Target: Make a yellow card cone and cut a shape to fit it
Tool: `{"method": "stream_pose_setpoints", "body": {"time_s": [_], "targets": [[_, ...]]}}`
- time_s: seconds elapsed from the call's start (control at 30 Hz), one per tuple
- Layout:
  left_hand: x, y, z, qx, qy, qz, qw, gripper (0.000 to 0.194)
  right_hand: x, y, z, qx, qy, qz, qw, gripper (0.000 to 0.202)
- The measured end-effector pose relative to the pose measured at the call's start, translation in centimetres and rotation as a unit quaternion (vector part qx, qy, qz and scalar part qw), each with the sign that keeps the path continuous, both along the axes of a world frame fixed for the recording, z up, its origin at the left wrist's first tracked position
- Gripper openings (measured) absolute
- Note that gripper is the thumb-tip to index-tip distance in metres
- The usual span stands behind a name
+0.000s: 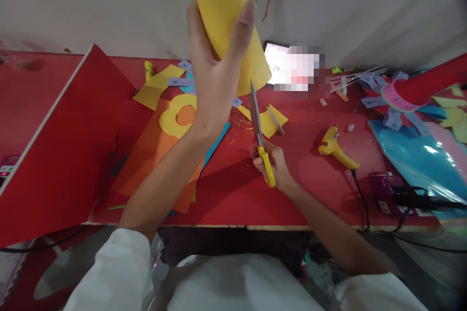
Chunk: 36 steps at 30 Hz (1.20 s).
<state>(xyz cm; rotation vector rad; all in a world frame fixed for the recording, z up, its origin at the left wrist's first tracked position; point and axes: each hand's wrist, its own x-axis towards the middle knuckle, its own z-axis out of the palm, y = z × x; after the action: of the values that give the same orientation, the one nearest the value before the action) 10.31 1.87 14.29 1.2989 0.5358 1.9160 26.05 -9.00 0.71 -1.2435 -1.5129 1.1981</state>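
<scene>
My left hand (219, 63) is wrapped round a yellow paper tube (222, 4), thumb on its near side, and holds it up tilted above the table. In my right hand (275, 162) is a pair of scissors (257, 116) with yellow handles. Their blades point up, and the tips are at the lower end of the tube; whether they touch the paper I cannot tell. Under the scissors lie a cut yellow paper scrap (272, 123) and small trimmings. A yellow paper flower (171, 117) with an orange centre rests on orange paper (146, 155) beside my left forearm.
A yellow glue gun (337, 148) with a black cord lies at the right. Behind the tube a lit phone (277, 65) leans by the wall. A red board (65, 155) stands at the left. Farther right are a red tube (434, 82) with paper strips and blue sheets (419, 155).
</scene>
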Motion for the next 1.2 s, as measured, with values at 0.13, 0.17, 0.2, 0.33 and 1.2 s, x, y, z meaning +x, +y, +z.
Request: {"method": "stream_pose_setpoints", "body": {"time_s": [0.13,0.17,0.2,0.33,1.2], "targets": [[0.2,-0.2,0.1,-0.026,0.012,0.008,1.000,0.011,0.1,0.0,-0.3,-0.009,0.002,0.000,1.000,0.077],[0.3,-0.3,0.1,-0.031,0.020,0.013,0.999,0.012,0.1,0.0,-0.4,-0.011,0.000,-0.004,1.000,0.076],[0.3,-0.3,0.1,-0.033,0.027,0.019,0.999,0.013,0.2,0.0,-0.4,-0.012,-0.001,-0.006,1.000,0.075],[0.3,-0.1,0.1,-0.030,0.032,0.020,0.999,0.011,0.2,-0.1,-0.2,-0.012,-0.001,-0.005,1.000,0.075],[0.4,-0.2,0.1,-0.023,-0.008,0.006,1.000,0.012,0.3,-0.2,-0.6,-0.017,-0.005,-0.012,1.000,0.073]]}}
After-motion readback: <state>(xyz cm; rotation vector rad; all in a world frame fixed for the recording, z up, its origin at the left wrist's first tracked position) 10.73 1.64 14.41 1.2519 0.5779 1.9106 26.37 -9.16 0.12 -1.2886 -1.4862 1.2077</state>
